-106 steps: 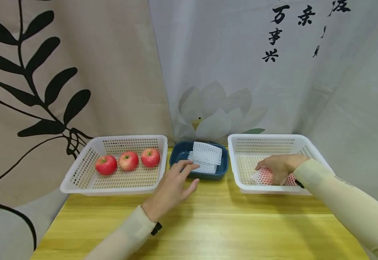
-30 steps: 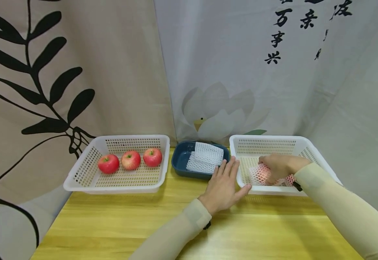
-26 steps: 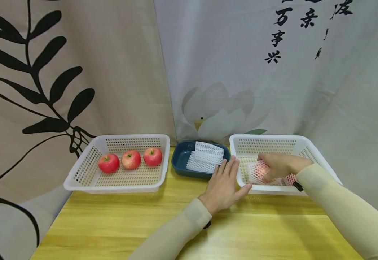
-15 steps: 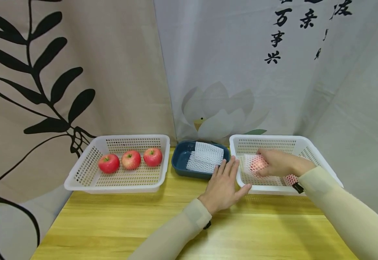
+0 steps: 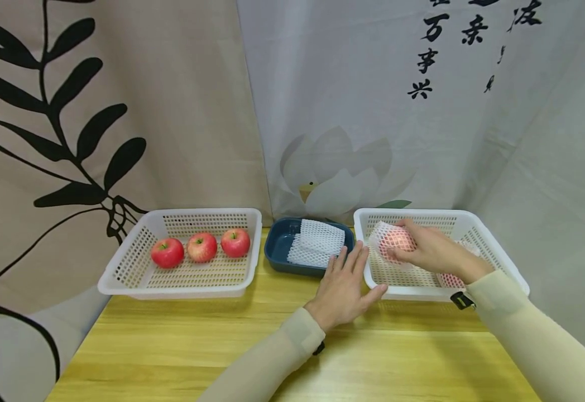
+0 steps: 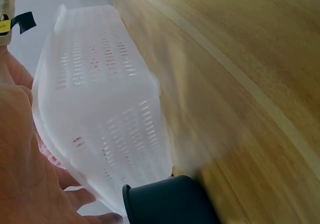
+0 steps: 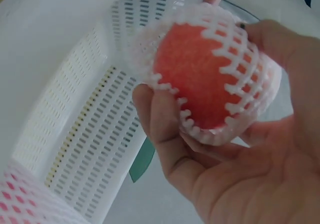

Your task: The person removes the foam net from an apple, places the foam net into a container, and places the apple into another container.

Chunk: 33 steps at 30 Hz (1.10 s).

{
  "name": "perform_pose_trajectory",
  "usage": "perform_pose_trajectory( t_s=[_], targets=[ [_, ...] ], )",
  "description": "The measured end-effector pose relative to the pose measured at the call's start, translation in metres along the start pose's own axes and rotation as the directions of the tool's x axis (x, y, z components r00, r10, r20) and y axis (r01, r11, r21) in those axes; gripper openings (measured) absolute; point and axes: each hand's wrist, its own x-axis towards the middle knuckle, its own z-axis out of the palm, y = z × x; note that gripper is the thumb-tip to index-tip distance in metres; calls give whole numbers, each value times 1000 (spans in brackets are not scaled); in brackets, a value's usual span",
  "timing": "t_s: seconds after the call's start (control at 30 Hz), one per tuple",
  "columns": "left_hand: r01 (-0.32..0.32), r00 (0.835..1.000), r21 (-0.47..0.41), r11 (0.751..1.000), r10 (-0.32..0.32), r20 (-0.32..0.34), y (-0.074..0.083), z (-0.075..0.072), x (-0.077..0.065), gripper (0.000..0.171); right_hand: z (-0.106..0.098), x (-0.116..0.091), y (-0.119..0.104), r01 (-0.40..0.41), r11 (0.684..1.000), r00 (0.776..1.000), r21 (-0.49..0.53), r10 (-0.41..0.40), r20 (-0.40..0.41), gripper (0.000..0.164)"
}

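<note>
My right hand (image 5: 435,251) grips a red apple (image 5: 397,241) in a white foam net, over the right white basket (image 5: 415,292). In the right wrist view, thumb and fingers curl round that apple (image 7: 192,73), whose bare red skin shows through the net's open end. A second netted apple (image 5: 452,280) lies in the basket, partly hidden under my right wrist. My left hand (image 5: 341,295) has its fingers outstretched beside the basket's front left corner; whether it touches cannot be told. The left wrist view shows the palm (image 6: 25,154) along the basket's outer wall (image 6: 100,98).
Three bare apples, among them the middle one (image 5: 202,247), sit in the left white basket (image 5: 172,292). Between the baskets stands a dark blue tray (image 5: 278,262) with flat white foam nets (image 5: 317,244). All stand on a wooden table (image 5: 252,340) before a printed curtain (image 5: 197,111).
My left hand has moved right, from the blue tray to the right basket's corner. My right hand has raised the netted apple from the basket's front, back and slightly left.
</note>
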Motion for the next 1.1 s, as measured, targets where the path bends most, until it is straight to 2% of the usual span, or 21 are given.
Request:
perform_pose_trajectory(
  t_s=[0.17,0.4,0.67,0.8,0.93,1.1],
  targets=[
    [2,1000,2,1000,-2,3,-2,-2,-2,98,4,-2,-7,-26,999,998,43,28,-56,81],
    [0,1000,-10,1000,0,4,-6,-2,-5,97,8,-6,-18,-64,994,993,86,71,-89,87],
    [-16,1000,-25,1000,16,0,-19,-8,-13,95,15,-11,-32,-19,988,990,153,40,-136,76],
    [-22,1000,-15,1000,22,-11,-27,-17,-21,92,20,-12,-39,4,987,987,160,22,-161,74],
    [-29,999,4,1000,29,-44,-36,-25,-30,90,25,-13,-48,16,979,986,201,18,-167,76],
    [-64,992,40,997,68,-110,-49,-36,-42,87,31,-14,-62,18,967,989,254,19,-145,78]
  ],
)
